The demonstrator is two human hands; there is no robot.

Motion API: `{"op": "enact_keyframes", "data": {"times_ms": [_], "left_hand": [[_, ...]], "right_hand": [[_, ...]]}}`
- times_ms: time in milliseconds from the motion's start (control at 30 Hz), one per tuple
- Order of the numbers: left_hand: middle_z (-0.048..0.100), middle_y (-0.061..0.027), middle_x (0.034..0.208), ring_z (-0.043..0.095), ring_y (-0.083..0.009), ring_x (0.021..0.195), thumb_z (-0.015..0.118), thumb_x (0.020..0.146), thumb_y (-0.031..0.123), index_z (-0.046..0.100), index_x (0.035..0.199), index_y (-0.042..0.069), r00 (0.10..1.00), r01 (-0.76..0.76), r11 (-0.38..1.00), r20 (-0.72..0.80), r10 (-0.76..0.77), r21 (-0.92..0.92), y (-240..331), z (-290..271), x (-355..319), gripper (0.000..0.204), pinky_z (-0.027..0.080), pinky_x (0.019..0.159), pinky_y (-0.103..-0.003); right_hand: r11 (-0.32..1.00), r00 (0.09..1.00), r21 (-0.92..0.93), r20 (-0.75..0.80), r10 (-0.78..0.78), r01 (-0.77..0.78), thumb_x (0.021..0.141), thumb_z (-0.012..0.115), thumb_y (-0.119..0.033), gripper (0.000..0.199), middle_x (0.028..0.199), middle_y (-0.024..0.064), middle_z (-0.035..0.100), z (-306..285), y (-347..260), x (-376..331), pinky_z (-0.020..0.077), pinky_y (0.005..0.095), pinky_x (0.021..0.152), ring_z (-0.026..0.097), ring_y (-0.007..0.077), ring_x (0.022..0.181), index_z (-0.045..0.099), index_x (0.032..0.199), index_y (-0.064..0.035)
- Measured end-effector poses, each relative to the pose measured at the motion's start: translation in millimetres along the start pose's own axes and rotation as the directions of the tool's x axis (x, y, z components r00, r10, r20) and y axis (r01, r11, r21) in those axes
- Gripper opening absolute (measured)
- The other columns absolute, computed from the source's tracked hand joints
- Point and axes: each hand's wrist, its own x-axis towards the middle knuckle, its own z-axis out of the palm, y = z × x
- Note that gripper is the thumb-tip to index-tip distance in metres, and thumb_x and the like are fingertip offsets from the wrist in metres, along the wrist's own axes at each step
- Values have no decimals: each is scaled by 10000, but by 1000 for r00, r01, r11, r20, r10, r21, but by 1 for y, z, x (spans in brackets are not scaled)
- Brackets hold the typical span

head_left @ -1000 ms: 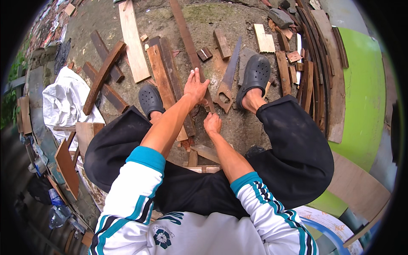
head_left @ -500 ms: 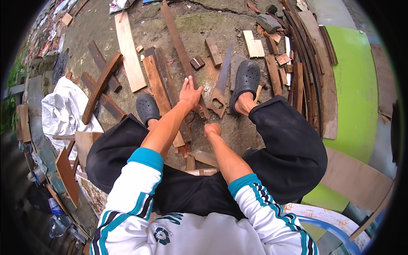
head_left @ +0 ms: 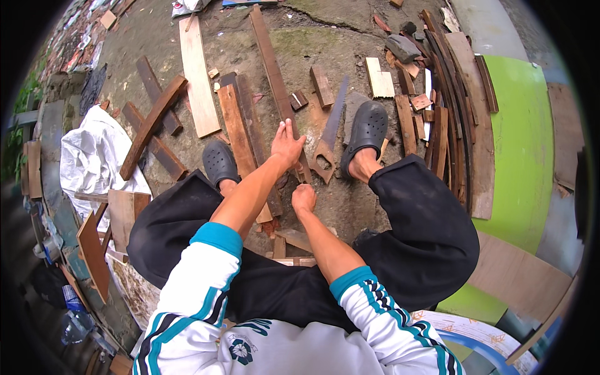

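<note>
A long, narrow brown wooden strip (head_left: 270, 62) lies on the ground between my feet, pointing away from me. My left hand (head_left: 288, 147) rests on it near its close end, fingers stretched along the wood and thumb out to the right. Just below that end, my right hand (head_left: 304, 197) is closed in a fist; what it holds, if anything, is hidden. To the right of the strip lies a handsaw (head_left: 331, 131) with a wooden handle toward me. A small dark wood block (head_left: 299, 100) and a longer block (head_left: 322, 86) lie beyond my hands.
Two old boards (head_left: 234, 128) lie left of the strip, by my left clog (head_left: 219, 161). My right clog (head_left: 369, 129) stands beside the saw. Farther left are a pale plank (head_left: 198, 81), crossed dark beams (head_left: 153, 128) and a white sack (head_left: 97, 153). Stacked strips (head_left: 459, 119) border a green panel (head_left: 522, 144).
The whole view has shifted slightly. My right fist has moved a little left, closer to the near end of the strip. My left hand stays on the wood.
</note>
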Motion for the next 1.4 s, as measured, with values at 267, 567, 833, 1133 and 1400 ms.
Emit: {"op": "enact_keyframes", "data": {"times_ms": [267, 567, 833, 1133, 1400], "left_hand": [[89, -403, 1541, 130, -488, 1469, 873, 625, 489, 428, 1391, 164, 999, -14, 999, -43, 13, -32, -6, 7, -5, 944, 67, 1217, -472], [69, -396, 1548, 126, -483, 1471, 866, 634, 497, 428, 1397, 171, 999, -11, 999, -30, 10, -37, -3, 7, -3, 938, 64, 1219, -464], [31, -353, 1574, 68, -453, 1489, 856, 640, 515, 401, 1449, 214, 999, 0, 999, -40, -2, -52, -11, 13, -3, 976, 79, 1218, -464], [17, -256, 1615, 136, -402, 1489, 848, 659, 509, 223, 1552, 265, 979, -61, 972, -202, 15, -226, -23, 30, -11, 1117, 168, 1203, -480], [424, -267, 1455, 481, -414, 1300, 578, 924, 442, 273, 1529, 162, 843, 240, 371, 3, -538, -897, -7, 97, -24, 732, 408, 1065, -470]], "right_hand": [[707, 965, 657, 177, 194, -263, 940, 508, -98, 191, 701, 93, 614, 30, 5, 12, 481, 364, 525, 578, 215, 560, 654, 1001, 8], [974, 931, 210, 329, -156, 89, 889, 549, -78, 185, 702, 129, 651, 45, 10, 15, 486, 355, 549, 610, 210, 569, 712, 903, 8], [960, 829, -260, 511, 227, -103, 863, 579, -165, 257, 815, 189, 721, -1, 0, 2, 555, 379, 642, 717, 274, 675, 713, 873, 54], [947, 960, -264, 256, -114, 182, 890, 572, -281, 527, 1316, 219, 585, -96, -4, 51, 436, 401, 1023, 566, 317, 1223, 532, 1341, -12], [883, 842, -154, 407, -352, 444, 804, 695, -230, 640, 1274, 254, 595, -68, -32, 62, 442, 457, 1017, 568, 402, 1192, 473, 1378, -55]]}}
